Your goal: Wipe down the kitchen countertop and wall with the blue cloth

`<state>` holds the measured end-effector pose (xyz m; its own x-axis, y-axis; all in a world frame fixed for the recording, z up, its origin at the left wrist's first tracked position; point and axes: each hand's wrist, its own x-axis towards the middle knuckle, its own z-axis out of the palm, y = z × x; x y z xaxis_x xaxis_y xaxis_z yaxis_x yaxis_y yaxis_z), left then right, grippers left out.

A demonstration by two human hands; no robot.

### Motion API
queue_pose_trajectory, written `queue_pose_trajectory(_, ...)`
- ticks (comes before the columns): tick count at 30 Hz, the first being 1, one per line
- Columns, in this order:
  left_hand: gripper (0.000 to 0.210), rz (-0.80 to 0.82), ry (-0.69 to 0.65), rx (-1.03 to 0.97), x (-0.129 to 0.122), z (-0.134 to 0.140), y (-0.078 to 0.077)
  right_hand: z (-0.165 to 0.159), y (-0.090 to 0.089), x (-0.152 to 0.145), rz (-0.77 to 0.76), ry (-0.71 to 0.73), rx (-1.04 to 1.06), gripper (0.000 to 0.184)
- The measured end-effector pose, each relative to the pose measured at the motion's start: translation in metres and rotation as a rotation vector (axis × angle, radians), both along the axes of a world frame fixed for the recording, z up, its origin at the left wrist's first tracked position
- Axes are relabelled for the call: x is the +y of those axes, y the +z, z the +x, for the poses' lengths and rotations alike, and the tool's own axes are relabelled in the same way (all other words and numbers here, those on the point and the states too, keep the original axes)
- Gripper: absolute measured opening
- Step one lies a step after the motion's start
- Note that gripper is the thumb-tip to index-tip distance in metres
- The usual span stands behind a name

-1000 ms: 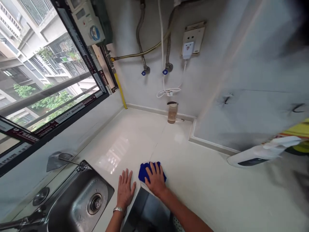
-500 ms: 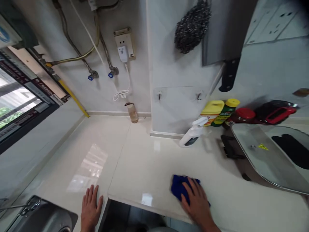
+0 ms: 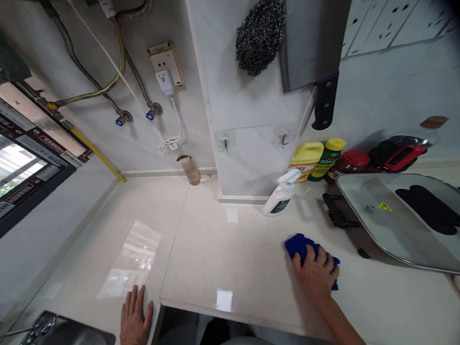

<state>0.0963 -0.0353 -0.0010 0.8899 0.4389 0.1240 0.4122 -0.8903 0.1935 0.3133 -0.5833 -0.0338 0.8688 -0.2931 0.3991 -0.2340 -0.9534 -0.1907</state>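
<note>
A dark blue cloth (image 3: 296,244) lies bunched on the pale countertop (image 3: 204,249), left of the lidded electric pan. My right hand (image 3: 316,275) presses on it with bent fingers gripping its folds; part of the cloth is hidden beneath the palm. Flat on the counter near the front edge rests my left hand (image 3: 135,316), fingers stretched out, holding nothing. It is beside the corner of the metal sink (image 3: 72,333).
A white spray bottle (image 3: 282,194) stands by the wall pillar. The electric pan (image 3: 359,225) occupies the right side, with a yellow jug (image 3: 307,155) and several containers behind. A small bottle (image 3: 189,170) stands at the back. A cleaver (image 3: 325,103) and steel scrubber (image 3: 260,38) hang above.
My right hand has moved right and farther back over the counter with the blue cloth, towards the pan. My left hand stays flat in about the same place. The view has shifted slightly.
</note>
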Motion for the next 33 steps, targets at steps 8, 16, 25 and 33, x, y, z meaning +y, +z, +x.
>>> queue_pose_trajectory(8, 0.061, 0.059, -0.032, -0.101, 0.011, 0.005, -0.021, 0.037, 0.014, 0.152, 0.088, 0.172, 0.057, 0.053)
queue_pose_trajectory(16, 0.061, 0.153, -0.36, -0.161, 0.001, 0.085, -0.02, 0.035, 0.044, 0.305, 0.201, 0.591, 0.273, 0.059)
queue_pose_trajectory(25, 0.056, 0.026, -0.485, -0.171, 0.002, 0.211, -0.028, -0.036, 0.037, 0.287, 0.168, 0.883, 0.266, 0.059)
queue_pose_trajectory(33, 0.056, -0.029, -0.642, -0.238, -0.085, 0.289, -0.015, -0.094, 0.013, 0.139, 0.037, 0.245, 0.177, 0.053)
